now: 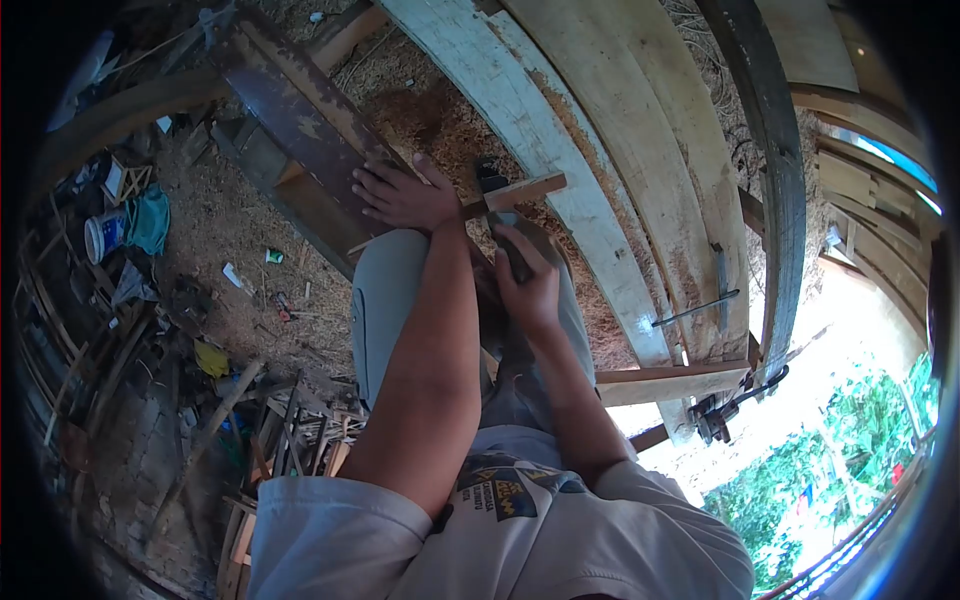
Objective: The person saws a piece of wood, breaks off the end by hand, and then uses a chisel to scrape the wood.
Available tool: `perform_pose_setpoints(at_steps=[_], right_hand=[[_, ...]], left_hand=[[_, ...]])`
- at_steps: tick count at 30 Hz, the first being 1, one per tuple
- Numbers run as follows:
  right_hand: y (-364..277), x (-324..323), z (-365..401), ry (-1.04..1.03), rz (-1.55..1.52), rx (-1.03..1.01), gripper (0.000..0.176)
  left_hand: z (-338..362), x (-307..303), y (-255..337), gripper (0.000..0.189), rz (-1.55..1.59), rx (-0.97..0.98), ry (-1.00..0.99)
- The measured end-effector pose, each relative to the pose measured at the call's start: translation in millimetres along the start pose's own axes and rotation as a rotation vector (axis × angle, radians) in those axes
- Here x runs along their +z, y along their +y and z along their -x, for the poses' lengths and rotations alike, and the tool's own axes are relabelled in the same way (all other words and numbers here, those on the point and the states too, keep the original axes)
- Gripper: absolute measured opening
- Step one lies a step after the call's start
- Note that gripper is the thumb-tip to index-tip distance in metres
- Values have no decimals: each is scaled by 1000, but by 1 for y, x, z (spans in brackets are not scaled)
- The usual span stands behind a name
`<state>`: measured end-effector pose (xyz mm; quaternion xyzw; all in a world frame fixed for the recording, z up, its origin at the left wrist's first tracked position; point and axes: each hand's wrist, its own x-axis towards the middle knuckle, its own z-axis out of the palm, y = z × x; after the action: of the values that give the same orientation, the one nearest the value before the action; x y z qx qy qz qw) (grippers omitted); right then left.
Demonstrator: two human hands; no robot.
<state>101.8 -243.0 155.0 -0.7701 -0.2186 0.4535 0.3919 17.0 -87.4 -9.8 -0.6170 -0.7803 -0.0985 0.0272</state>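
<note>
Honestly, the left hand (408,198) looks spread flat on that maroon board (300,122) to brace it, I guess, while the right hand (535,292) wraps round a dark-handled tool (517,262) by the short wood piece (530,190), probably for control.

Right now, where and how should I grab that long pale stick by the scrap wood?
Probably around the middle of the long pale stick, coming from above: it is thin and fairly straight, and nothing covers its middle, so it should be easy to close around.
</note>
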Motion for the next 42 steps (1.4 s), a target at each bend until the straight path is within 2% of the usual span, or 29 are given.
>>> perform_pose_setpoints(at_steps=[3, 5, 8, 12, 14, 15, 17, 18, 21, 23, 25, 29, 31, 32, 34, 35, 38, 40, 41, 42], right_hand=[[-10, -4, 9, -23, -32, 65, 33], [1, -13, 41, 55, 18, -34, 33], [17, -17, 34, 66, 33, -57, 34], [-10, -15, -1, 7, -8, -62, 31], [-29, -21, 3, -51, -11, 70, 29], [-39, -26, 8, -53, -5, 64, 29], [-54, -37, 32, 99, -63, -176, 31], [-53, -42, 34, 101, -54, -169, 31], [-42, -68, 14, 136, 66, -208, 36], [-28, -83, -23, 150, 373, -354, 42], [-1, -96, -67, 189, 603, -416, 43], [30, -107, -116, 194, 708, -494, 51], [47, -105, -123, 118, 861, -487, 57], [55, -102, -123, 122, 856, -493, 57], [63, -96, -122, 93, 938, -285, 59], [66, -95, -121, 97, 936, -289, 59], [61, -83, -109, 188, 1011, -368, 58], [40, -69, -102, 269, 940, -479, 59], [27, -65, -98, 157, 864, -549, 60], [26, -55, -100, 158, 867, -553, 60]], left_hand=[[4, 3, -6, 79, -14, 13, 11], [-7, 9, -1, 78, -35, 36, 33], [5, -3, 0, 77, -40, 18, -22], [0, 1, 0, 75, -41, 19, 57], [1, -5, -1, 74, -21, 10, 60], [-1, -10, 0, 73, -37, 4, -16], [0, -15, -2, 72, -59, -11, -106], [0, -15, -2, 71, -66, -1, -106], [1, -17, -2, 69, -60, 24, -85], [0, -16, 0, 68, -58, 25, -54], [1, -16, -3, 67, -81, 46, -60], [0, -22, -1, 67, -40, 35, -76], [0, -23, -2, 67, -6, 8, -135], [-1, -23, -3, 67, -5, 9, -127], [0, -23, -6, 65, 60, 22, -90], [0, -22, -7, 65, 63, 23, -85], [1, -25, -13, 60, 151, 44, -56], [-1, -29, -20, 54, 236, 75, -120], [-3, -31, -23, 54, 241, 73, -118], [-5, -35, -26, 49, 319, 139, -159]])
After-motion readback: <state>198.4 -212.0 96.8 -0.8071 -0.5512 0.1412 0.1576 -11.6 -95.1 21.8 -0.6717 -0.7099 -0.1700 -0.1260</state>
